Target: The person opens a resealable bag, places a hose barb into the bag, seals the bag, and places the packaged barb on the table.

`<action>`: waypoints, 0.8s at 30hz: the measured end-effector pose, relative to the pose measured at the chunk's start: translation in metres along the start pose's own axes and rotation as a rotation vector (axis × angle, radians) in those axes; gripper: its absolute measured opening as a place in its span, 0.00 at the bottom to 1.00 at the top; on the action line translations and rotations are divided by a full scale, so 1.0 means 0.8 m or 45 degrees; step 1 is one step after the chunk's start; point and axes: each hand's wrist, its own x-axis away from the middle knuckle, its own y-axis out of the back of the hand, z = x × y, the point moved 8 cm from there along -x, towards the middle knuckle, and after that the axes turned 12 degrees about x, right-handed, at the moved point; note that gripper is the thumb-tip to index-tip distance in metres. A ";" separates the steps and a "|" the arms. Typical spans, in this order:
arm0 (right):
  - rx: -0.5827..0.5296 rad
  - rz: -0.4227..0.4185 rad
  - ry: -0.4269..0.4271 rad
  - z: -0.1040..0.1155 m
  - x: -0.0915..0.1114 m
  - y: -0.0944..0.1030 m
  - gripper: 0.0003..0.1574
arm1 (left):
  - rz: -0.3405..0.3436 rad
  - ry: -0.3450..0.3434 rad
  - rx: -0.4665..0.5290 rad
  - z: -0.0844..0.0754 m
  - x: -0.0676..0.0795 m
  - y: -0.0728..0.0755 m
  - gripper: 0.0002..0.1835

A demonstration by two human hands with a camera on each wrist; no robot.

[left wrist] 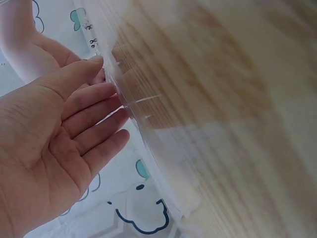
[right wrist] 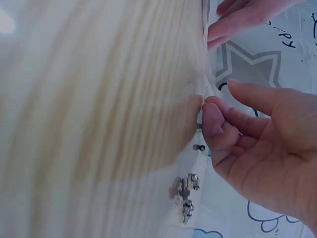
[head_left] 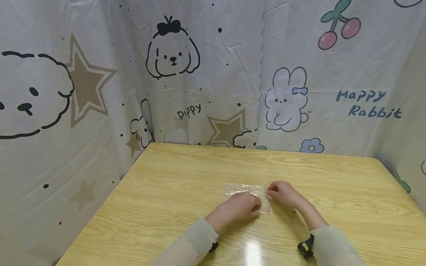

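Observation:
A clear plastic bag (head_left: 231,188) lies flat on the wood-grain table. My left hand (head_left: 241,206) reaches over it from the front. In the left wrist view, this hand's fingers (left wrist: 96,106) are fairly straight, with their tips at the bag's surface and the thumb apart from them. At the bag's right edge, my right hand (head_left: 283,193) pinches the film near the upper corner. The right wrist view shows its bent index finger (right wrist: 214,116) right at the edge of the film. Several small shiny metal pieces (right wrist: 185,196) lie on the table beside the right hand.
The wood-grain table (head_left: 159,192) extends around both hands. A printed curtain (head_left: 206,85) with cartoon animals and stars hangs behind it and along both sides. A black wrist device (head_left: 306,246) sits at the right sleeve.

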 end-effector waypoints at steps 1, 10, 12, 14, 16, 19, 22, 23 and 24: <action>-0.017 0.003 -0.015 -0.001 -0.001 -0.001 0.09 | 0.000 -0.005 -0.001 0.000 0.000 0.000 0.12; -0.158 0.065 -0.118 -0.006 -0.009 -0.011 0.12 | 0.002 -0.003 0.082 0.002 0.000 -0.002 0.11; -0.183 0.077 -0.146 -0.008 -0.010 -0.013 0.13 | -0.003 0.010 0.117 0.004 -0.002 -0.002 0.11; -0.205 0.089 -0.162 -0.009 -0.011 -0.014 0.14 | -0.012 0.019 0.132 0.006 -0.003 -0.002 0.10; -0.225 0.104 -0.187 -0.011 -0.012 -0.016 0.16 | -0.017 0.025 0.135 0.007 -0.005 -0.001 0.09; -0.231 0.124 -0.197 -0.011 -0.014 -0.019 0.19 | -0.027 0.035 0.153 0.009 -0.007 -0.002 0.07; -0.235 0.128 -0.215 -0.010 -0.015 -0.020 0.20 | -0.062 0.089 0.251 0.014 -0.010 0.000 0.08; -0.237 0.127 -0.211 -0.009 -0.015 -0.020 0.20 | -0.086 0.121 0.306 0.016 -0.011 0.002 0.09; -0.238 0.125 -0.208 -0.008 -0.015 -0.020 0.19 | -0.116 0.171 0.375 0.019 -0.012 0.004 0.10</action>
